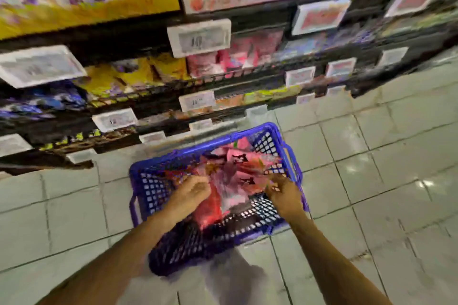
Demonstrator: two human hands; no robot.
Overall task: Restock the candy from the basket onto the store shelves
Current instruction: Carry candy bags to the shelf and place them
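Note:
A blue plastic basket (146, 188) stands on the tiled floor below me, in front of the shelves. Several pink and red candy packets (238, 171) lie heaped inside it. Both my hands reach into the basket. My left hand (192, 192) grips the left side of the packet heap with curled fingers. At the right side of the heap, my right hand (282, 190) pinches the edge of a packet. The frame is blurred by motion, so the packets' print is unreadable.
Dark store shelves (148, 34) run across the top, stocked with yellow, pink and purple packets and fitted with white price tags (199, 37). Pale floor tiles (371, 168) spread around the basket, to the right and toward me.

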